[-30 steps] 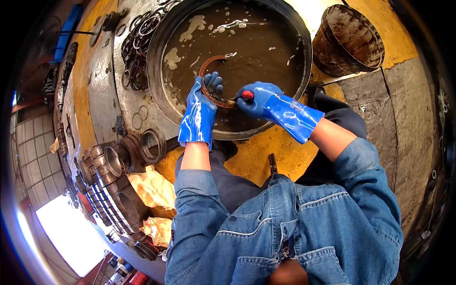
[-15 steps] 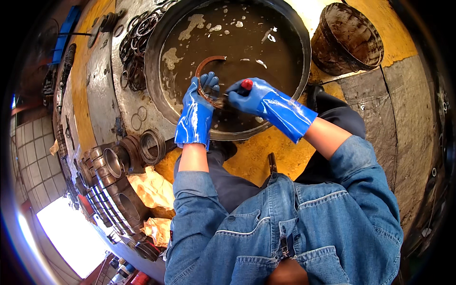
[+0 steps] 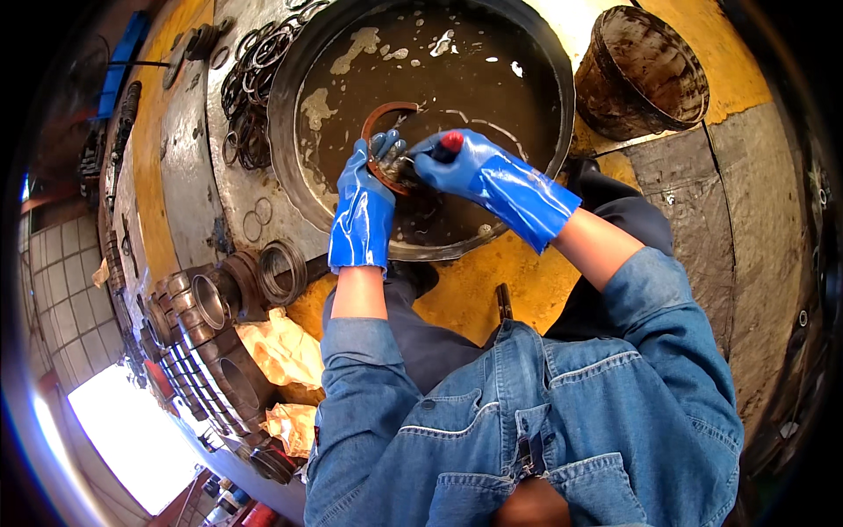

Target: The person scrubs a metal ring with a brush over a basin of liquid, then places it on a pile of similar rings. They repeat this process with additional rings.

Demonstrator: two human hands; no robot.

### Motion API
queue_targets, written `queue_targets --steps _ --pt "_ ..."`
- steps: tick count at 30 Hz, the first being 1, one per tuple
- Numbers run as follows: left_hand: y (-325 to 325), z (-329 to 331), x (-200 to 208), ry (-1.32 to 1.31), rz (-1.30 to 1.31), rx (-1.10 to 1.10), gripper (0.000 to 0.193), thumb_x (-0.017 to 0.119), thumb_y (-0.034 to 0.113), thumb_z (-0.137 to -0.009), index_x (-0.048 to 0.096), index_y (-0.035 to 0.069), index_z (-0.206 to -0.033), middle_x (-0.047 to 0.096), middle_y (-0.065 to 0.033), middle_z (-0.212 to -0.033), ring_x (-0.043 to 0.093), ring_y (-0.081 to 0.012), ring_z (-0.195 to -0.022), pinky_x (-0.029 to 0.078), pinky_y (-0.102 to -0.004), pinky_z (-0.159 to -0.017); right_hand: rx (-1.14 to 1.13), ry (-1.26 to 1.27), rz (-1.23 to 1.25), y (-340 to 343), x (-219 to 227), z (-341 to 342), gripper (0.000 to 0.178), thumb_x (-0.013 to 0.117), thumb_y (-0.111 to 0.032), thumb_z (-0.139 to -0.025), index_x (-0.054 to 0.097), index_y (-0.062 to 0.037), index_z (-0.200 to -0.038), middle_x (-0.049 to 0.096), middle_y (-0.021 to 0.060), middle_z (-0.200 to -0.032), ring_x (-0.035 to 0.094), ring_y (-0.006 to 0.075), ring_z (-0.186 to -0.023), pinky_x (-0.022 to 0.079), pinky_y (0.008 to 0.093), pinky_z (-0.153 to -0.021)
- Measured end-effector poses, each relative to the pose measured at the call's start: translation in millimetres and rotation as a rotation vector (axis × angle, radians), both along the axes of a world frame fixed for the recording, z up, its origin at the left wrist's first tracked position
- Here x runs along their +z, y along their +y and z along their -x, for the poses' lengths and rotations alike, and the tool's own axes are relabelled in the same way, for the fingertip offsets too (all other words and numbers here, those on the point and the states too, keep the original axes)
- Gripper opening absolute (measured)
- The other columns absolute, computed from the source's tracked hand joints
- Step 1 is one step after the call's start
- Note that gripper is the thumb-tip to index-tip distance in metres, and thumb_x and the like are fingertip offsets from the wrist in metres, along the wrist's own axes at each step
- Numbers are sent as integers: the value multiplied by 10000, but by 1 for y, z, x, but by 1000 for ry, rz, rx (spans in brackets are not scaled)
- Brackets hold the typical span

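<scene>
- Left hand point(image 3: 373, 180): blue rubber glove, fingers curled shut around the lower arc of a rusty metal ring point(image 3: 386, 132); it holds the ring on edge, partly above the liquid.
- Right hand point(image 3: 457, 167): blue rubber glove, closed on a small tool with a red handle end point(image 3: 451, 140). The working tip is hidden between the gloves, so brush or scraper cannot be told; it meets the ring close to the left fingers.
- Metal ring: reddish-brown, flat, open in the centre, located over the near-middle of the basin, its upper arc clear of both gloves.
- Wash basin point(image 3: 290, 176): large, round, dark metal, filled with murky brown liquid carrying patches of pale foam.
- Loose rings and seals point(image 3: 250, 79): a heap on the grey surface left of the basin, well apart from the hands.
- Metal sleeves and bearing-like parts point(image 3: 219, 299): rowed at lower left, beside crumpled yellowish rags point(image 3: 281, 347).
- Dirty round bucket point(image 3: 645, 75): upper right, on the yellow-painted floor.
- Handling judgement: the ring looks slick, so a firm left grip near the worked spot seems wise; short strokes close to the liquid should limit splashing, with the ring turned to expose each section.
</scene>
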State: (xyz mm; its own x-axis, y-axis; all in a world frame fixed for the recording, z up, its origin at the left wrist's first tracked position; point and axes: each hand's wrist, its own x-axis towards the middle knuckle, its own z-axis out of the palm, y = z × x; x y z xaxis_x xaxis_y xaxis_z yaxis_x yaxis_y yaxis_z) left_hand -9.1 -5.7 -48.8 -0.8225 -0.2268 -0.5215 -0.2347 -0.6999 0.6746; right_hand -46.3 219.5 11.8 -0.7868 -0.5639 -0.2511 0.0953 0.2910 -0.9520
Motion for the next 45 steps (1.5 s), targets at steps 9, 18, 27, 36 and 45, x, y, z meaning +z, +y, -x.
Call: queue_targets --steps 9,18,27,36,45 --pt "-5 0 1 -95 147 64 478 475 374 -1137 566 -11 -1406 671 -224 -1390 687 -361 -1161 567 -446 -981 -59 -146 151 19 11 -6 363 714 -318 -964 796 -43 -1186 806 81 -1025 725 137 -928 579 301 -872" --pt "3 -7 25 -141 115 151 312 514 333 -1142 635 72 -1261 749 -86 -1173 553 -75 -677 416 -248 -554 6 83 -398 15 -37 8 309 665 -362 -932 774 -110 -1074 788 137 -1024 753 330 -958 585 414 -871" --pt "-30 -11 31 -159 53 32 320 630 424 -1080 686 116 -1148 720 -14 -937 352 -43 -481 269 -240 -456 -514 250 -151 8 -62 42 298 742 -289 -943 799 -106 -1172 812 121 -1076 782 222 -984 598 324 -925" --pt "7 -23 59 -110 196 -35 395 609 473 -1088 691 95 -1167 584 16 -749 351 -50 -480 260 -259 -491 -240 37 289 -9 24 43 284 666 -330 -984 758 -63 -954 703 24 -820 635 131 -739 523 302 -719" --pt "6 -14 57 134 86 -21 417 572 479 -1103 700 81 -1096 538 -1 -644 320 -85 -430 243 -265 -426 -253 545 -85 33 -67 36 255 620 -205 -1039 759 -13 -1132 766 87 -969 726 167 -892 553 338 -780"
